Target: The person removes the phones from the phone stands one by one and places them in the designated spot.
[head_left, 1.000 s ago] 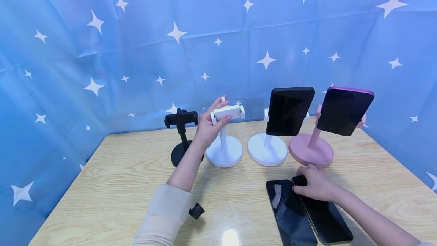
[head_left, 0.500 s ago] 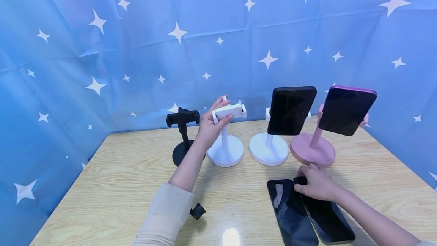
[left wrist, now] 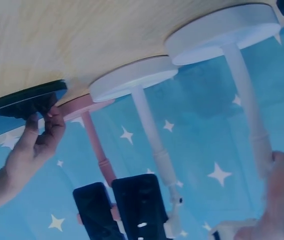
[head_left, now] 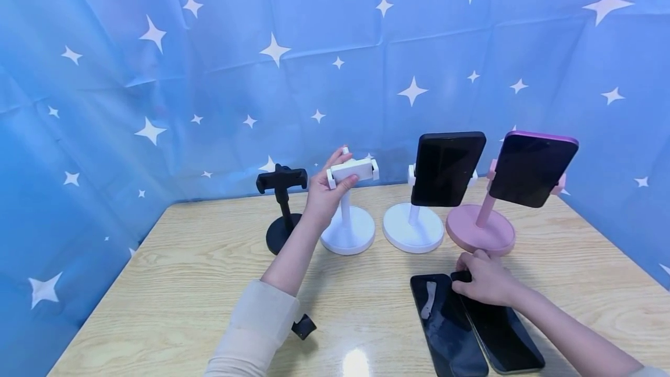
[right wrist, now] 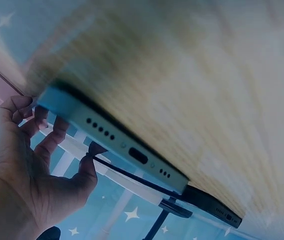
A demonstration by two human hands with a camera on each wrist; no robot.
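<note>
My left hand (head_left: 327, 191) grips the clamp head of a white phone stand (head_left: 348, 230), thumb across the front and fingers behind. That clamp (head_left: 353, 171) holds no phone. In the left wrist view the left hand (left wrist: 276, 205) shows at the stem's upper part. My right hand (head_left: 487, 281) holds the far end of a black-screened smartphone (head_left: 505, 336) lying on the table. From the right wrist, the right hand (right wrist: 42, 165) has its thumb and fingers around that far end, while the port end of the phone (right wrist: 132, 150) faces the camera. A second smartphone (head_left: 450, 330) lies close alongside, on the left.
At the left stands a black phone stand (head_left: 282, 179) with a bare clamp. Right of my left hand, another white stand (head_left: 413, 231) bears a black phone (head_left: 449, 167), and a pink stand (head_left: 480, 230) bears a pink-edged phone (head_left: 535, 170). A small black item (head_left: 303, 326) shows beside my left sleeve.
Both hands keep their holds and places. Only the head view shifts very slightly, so the scene sits a little further right in it.
</note>
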